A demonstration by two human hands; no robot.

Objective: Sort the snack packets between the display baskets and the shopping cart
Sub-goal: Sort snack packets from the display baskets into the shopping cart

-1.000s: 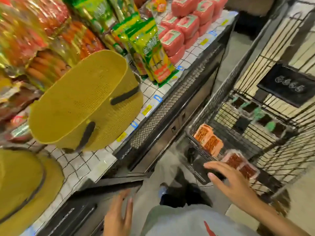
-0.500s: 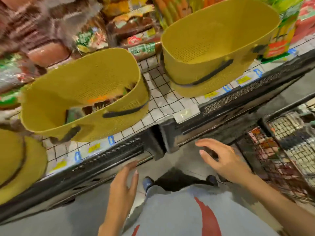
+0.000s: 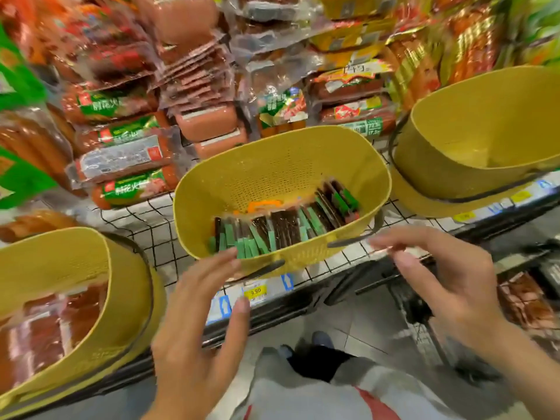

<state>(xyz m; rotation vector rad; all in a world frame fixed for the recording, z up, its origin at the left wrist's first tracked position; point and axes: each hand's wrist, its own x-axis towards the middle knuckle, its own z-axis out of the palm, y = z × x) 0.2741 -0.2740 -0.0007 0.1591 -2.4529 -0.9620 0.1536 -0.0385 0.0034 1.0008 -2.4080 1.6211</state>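
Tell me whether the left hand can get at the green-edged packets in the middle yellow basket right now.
Probably yes. The left hand is open, fingertips at the near rim of the middle basket, whose top is open; nothing covers the green-edged packets.

left hand (image 3: 197, 322) + right hand (image 3: 448, 286) | raised | now flanking middle basket (image 3: 272, 165) front

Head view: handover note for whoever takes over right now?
Left hand open, holding nothing, at the middle basket front rim; contact unclear.
Right hand open, holding nothing, blurred, near that basket's handle.
Middle basket holds green-and-dark packets; left basket holds red packets; right basket shows none.
Cart at far right holds reddish packets.
Done: some packets binned. Left: likely grab the next batch.
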